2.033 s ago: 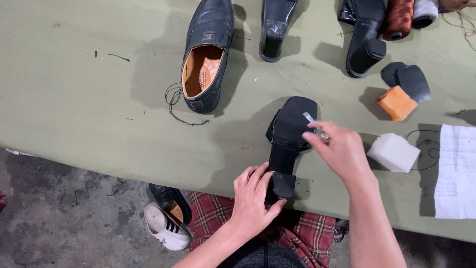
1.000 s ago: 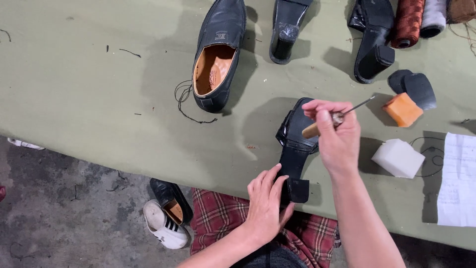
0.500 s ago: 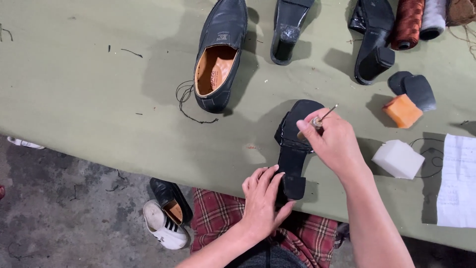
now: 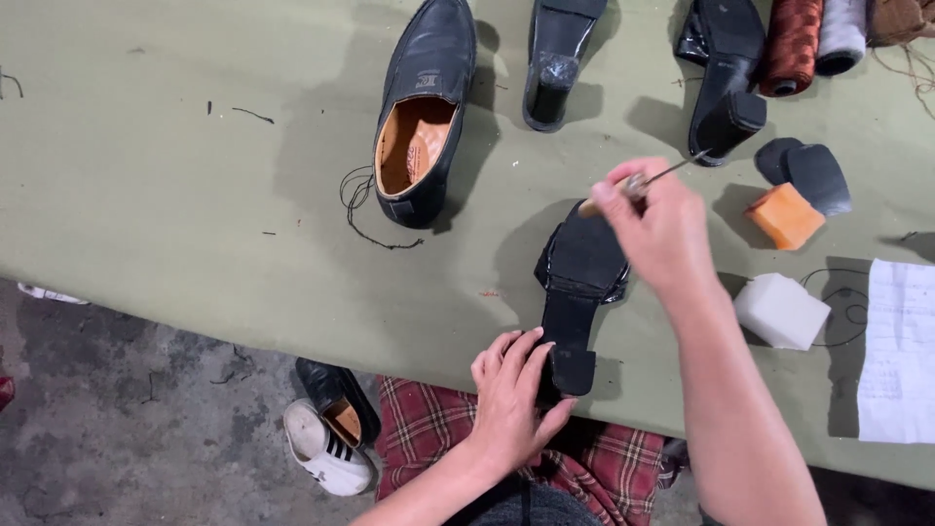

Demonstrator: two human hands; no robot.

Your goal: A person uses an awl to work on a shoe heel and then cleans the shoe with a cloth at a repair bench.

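A black shoe [image 4: 577, 292] lies sole up on the green table [image 4: 146, 175], near its front edge, with the heel pointing toward the person. The left hand [image 4: 511, 404] rests against the heel, fingers curled around its side and pinning it down. The right hand [image 4: 662, 229] is above the toe end, its fingers clamped on a thin awl [image 4: 651, 180] with a pale wooden handle; the metal tip points up and away from the sole, clear of the shoe. The sole looks whole and dark, and no stitching or thread shows on it, so the work on this shoe seems at an early or middle stage; how much is finished cannot be told from here.

Behind it stands a black loafer [image 4: 424, 107] with a tan lining, a loose black thread [image 4: 365, 209] just beside it. Further back are two more black shoes and spools of thread [image 4: 794, 39]. To the right lie an orange block [image 4: 784, 216], a white block [image 4: 779, 310], two dark heel pieces [image 4: 804, 170] and a sheet of paper [image 4: 896, 351].
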